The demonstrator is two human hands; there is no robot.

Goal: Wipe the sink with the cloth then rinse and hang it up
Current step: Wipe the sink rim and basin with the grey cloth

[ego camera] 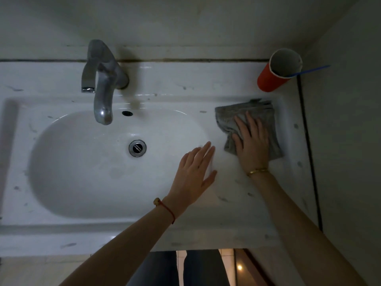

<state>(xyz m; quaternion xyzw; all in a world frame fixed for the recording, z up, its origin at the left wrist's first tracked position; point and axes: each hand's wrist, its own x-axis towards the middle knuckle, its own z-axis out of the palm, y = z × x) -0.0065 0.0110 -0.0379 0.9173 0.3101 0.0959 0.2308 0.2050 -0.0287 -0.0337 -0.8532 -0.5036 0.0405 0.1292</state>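
Observation:
A white sink (86, 162) with an oval basin and a metal drain (137, 148) fills the view. On its flat right ledge lies a grey cloth (228, 118), crumpled. My right hand (252, 144) presses flat on the cloth, fingers spread and pointing away from me. My left hand (195, 173) is over the basin's right rim, palm down, fingers apart, holding nothing. A few centimetres separate the two hands.
A chrome tap (103, 83) stands behind the basin, its spout over the overflow hole (127, 113). A red cup (276, 71) with a blue toothbrush (313, 69) stands at the back right corner. A wall runs close on the right.

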